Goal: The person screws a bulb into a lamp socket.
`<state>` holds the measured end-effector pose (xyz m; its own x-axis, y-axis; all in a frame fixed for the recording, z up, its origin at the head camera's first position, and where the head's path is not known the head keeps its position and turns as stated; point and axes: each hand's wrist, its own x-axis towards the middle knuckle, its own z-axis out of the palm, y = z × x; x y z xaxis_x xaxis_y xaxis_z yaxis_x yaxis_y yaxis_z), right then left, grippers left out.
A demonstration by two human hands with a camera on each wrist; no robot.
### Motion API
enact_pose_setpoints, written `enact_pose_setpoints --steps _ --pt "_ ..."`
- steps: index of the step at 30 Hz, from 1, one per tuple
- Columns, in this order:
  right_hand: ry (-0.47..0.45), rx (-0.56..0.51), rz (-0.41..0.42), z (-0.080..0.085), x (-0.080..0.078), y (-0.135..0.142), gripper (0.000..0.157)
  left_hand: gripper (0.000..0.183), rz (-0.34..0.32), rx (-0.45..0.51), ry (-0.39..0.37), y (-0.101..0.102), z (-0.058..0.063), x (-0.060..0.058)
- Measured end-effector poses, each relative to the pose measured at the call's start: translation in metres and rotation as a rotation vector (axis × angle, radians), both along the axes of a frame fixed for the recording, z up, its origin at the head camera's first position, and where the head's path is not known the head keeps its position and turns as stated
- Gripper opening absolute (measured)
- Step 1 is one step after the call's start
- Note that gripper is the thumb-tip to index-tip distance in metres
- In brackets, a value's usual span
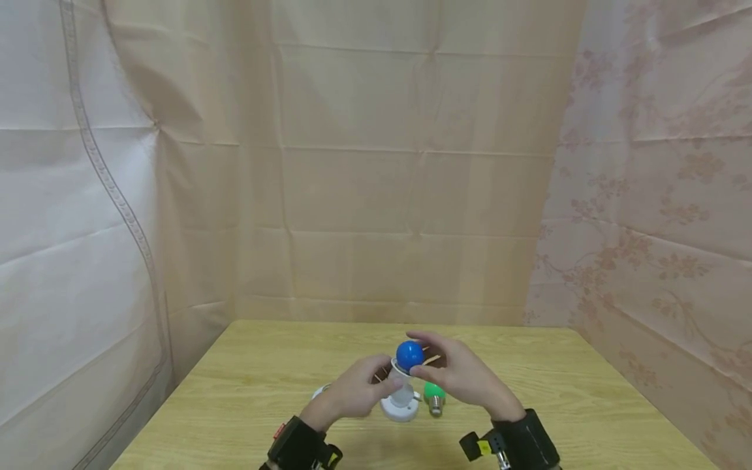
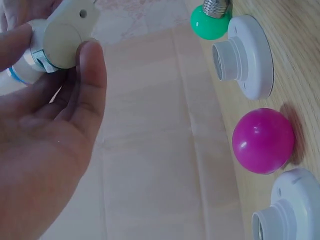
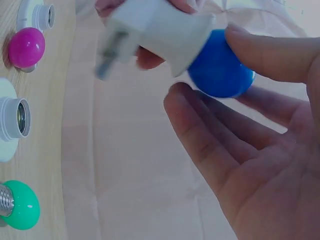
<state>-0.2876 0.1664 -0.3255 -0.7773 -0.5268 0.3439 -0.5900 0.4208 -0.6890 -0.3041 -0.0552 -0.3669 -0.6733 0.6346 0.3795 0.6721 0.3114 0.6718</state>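
Note:
My left hand [image 1: 363, 390] grips a white plug-in lamp holder [image 3: 172, 34], its plug pins pointing away from the bulb in the right wrist view. A round blue light bulb [image 1: 409, 355] sits at the holder's open end. Around that bulb is my right hand [image 1: 464, 373], with the thumb [image 3: 270, 56] against the blue surface and the other fingers loosely curved on its far side. In the left wrist view, the fingers and thumb pinch the holder's white body, and the blue bulb is out of sight.
Below the hands, a white round lamp base [image 1: 399, 411] stands on the wooden table [image 1: 264, 365]. Next to it lies a green bulb [image 1: 433, 390] with a metal screw end. A magenta bulb [image 2: 263, 141] and a second white base [image 2: 295, 200] are farther left.

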Motion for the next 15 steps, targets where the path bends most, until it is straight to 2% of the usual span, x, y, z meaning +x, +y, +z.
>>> enact_pose_setpoints --steps 3,7,12,15 --pt "-0.012 -0.001 -0.002 -0.003 -0.003 0.002 0.050 0.025 0.020 0.084 -0.040 0.000 0.000 -0.001" --pt "-0.045 0.045 0.015 -0.010 -0.009 0.003 0.034 0.022 0.052 0.193 -0.106 0.001 0.004 0.001" --pt "-0.079 0.052 0.033 -0.017 -0.013 0.003 0.025 0.022 0.071 0.264 -0.144 0.003 0.020 0.017" --pt "-0.067 0.051 0.028 -0.018 -0.014 0.003 0.024 0.022 0.094 0.281 -0.152 0.003 0.026 0.023"
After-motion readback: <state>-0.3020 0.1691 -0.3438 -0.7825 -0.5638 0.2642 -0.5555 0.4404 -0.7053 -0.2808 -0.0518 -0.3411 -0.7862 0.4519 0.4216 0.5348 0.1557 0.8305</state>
